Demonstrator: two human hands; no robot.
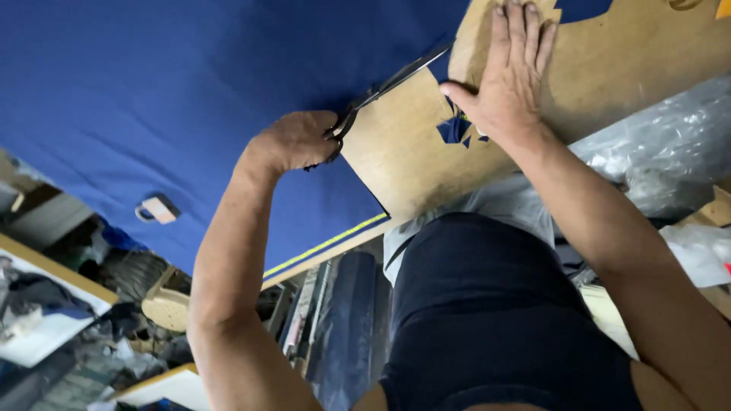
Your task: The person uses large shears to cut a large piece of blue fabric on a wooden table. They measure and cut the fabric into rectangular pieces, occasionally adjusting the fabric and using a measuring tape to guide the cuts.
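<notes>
The work in hand looks like cutting cloth around a pattern. The blue fabric (pixel 190 91) lies spread over the worktop (pixel 324 260), reaching its near edge, where a yellow selvage line runs along the cloth. A brown board template (pixel 609 68) lies flat on the fabric towards the right side of the worktop.

The left hand (pixel 293 141) is clenched through the handles of the black scissors (pixel 388 84). Their blades point away from the person along the template's left edge and look nearly closed, though the far tips are hard to make out.

The right hand (pixel 510 76) holds nothing. Its grip is released, with palm and spread fingers pressed flat on the template and the thumb pointing towards the blades. Small blue scraps (pixel 454 129) lie on the board just beside its wrist.

By my judgement the cut is partway along that edge. The next stroke calls for the blades to hug the board's outline while the flat hand keeps the template from sliding.

A small tan weight with a handle (pixel 158 208) sits on the fabric near the left, well apart from both hands.
</notes>
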